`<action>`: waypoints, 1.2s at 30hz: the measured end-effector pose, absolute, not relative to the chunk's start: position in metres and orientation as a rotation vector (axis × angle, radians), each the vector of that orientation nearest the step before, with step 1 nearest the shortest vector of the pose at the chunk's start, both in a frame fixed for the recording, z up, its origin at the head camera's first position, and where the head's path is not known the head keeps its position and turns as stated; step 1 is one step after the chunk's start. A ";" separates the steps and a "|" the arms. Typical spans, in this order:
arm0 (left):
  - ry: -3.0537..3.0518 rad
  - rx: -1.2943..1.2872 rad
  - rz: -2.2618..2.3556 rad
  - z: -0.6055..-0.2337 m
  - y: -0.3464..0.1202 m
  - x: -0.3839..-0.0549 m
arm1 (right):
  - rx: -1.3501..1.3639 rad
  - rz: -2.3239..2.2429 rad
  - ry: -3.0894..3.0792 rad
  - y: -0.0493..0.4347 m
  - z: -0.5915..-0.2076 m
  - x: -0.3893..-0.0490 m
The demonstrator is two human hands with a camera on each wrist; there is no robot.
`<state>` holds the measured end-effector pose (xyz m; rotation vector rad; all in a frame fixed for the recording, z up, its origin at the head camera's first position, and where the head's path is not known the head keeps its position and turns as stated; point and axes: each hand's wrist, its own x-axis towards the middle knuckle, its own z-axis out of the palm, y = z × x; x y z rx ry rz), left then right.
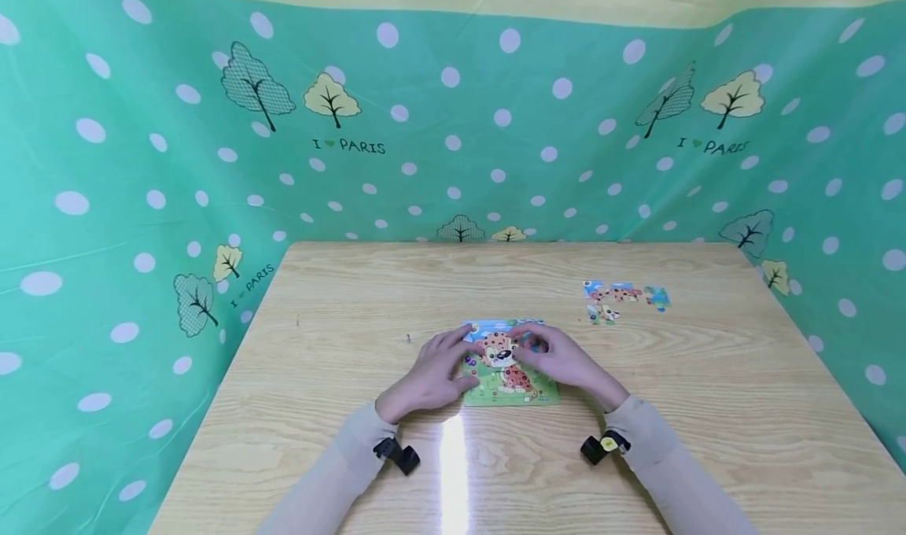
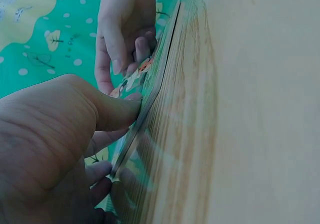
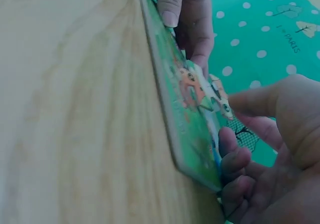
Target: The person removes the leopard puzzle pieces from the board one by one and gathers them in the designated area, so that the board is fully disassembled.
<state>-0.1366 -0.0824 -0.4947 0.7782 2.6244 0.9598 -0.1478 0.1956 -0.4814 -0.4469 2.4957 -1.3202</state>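
Note:
A jigsaw puzzle board [image 1: 488, 397] with a spotted cartoon animal on green ground lies flat between the hands. My left hand [image 1: 435, 370] rests along its left side, thumb pressed on the board and the other fingers spread at the edge. My right hand [image 1: 562, 358] is over the board's right half. In the right wrist view, its thumb and fingers pinch a puzzle piece [image 3: 220, 97] tilted up from the picture. The other right fingers stay loosely bent by the board's edge, and this hand covers part of the picture.
Several loose puzzle pieces [image 1: 616, 293] lie at the back right of the wooden table [image 1: 340, 283]. A tiny dark bit [image 1: 408, 337] is left of the board. Behind the table hangs a green dotted cloth [image 1: 425, 126].

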 end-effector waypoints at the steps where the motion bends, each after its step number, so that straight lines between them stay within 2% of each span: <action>1: 2.623 0.777 0.957 -0.494 -0.082 -0.137 | -0.443 -1.330 2.493 0.196 -0.482 -0.148; 26: 2.578 0.802 1.010 -0.501 -0.076 -0.132 | -0.076 -1.553 2.403 0.213 -0.493 -0.150; 36: 2.602 0.784 0.980 -0.496 -0.084 -0.136 | -0.102 -1.590 2.381 0.205 -0.490 -0.156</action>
